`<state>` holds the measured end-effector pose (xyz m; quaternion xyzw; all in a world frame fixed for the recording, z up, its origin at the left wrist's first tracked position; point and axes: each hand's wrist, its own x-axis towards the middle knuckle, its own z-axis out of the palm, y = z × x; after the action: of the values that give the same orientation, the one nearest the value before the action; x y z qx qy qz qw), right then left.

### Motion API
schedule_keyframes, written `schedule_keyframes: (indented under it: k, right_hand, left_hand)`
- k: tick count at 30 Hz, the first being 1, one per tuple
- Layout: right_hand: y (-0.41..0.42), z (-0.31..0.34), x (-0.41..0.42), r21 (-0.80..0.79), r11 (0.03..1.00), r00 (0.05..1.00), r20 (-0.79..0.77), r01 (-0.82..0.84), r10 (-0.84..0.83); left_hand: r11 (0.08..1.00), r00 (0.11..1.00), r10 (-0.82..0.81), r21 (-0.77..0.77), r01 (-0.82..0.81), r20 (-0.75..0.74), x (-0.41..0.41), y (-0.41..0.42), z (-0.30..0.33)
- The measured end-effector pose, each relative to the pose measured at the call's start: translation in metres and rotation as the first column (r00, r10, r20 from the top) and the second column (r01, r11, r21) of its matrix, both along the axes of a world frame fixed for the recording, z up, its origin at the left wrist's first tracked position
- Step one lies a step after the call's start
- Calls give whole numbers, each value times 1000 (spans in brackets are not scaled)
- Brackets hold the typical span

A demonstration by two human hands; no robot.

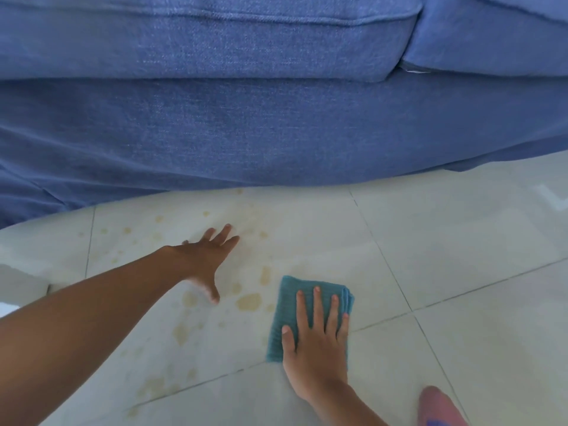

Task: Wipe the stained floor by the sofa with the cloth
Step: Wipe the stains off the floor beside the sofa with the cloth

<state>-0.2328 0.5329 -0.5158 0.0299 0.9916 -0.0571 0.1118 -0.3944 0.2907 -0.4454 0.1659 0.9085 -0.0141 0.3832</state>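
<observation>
A folded teal cloth point(285, 305) lies flat on the pale tiled floor point(430, 241). My right hand point(316, 339) presses down on it with fingers spread, covering its lower right part. My left hand point(206, 259) rests open on the floor to the left, fingers spread, touching nothing else. Yellowish-brown stains point(248, 302) dot the tiles between and around my hands, with several more blotches toward the lower left point(181, 332). The blue sofa point(246, 127) fills the top half of the view.
The sofa's lower front edge hangs close above the floor just beyond the stains. Grout lines cross the tiles. A pink-clad foot or knee point(439, 407) shows at the bottom right corner. Bare tile stretches to the right.
</observation>
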Motion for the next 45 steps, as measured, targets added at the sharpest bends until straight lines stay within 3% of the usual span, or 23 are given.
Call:
schedule_keyframes:
  k: [7,14,20,29,45]
  right_hand:
    - [-8,-4,8,-26,996,993,-86,-83,81]
    - [-10,-5,-15,-90,995,997,-68,-38,32]
    - [-7,3,-72,-64,993,994,38,-100,103]
    - [-22,12,-125,-81,987,987,71,-136,142]
    - [-64,14,-217,-82,977,977,65,-199,204]
  left_hand:
    - [993,1000,-12,-120,15,23,7,-10,2]
    - [995,998,43,-87,-47,-53,-2,-18,12]
    - [989,999,49,-137,-49,2,14,-33,7]
    - [988,990,141,-59,-142,-17,25,-45,4]
    - [990,990,138,33,-136,-41,23,-56,-7]
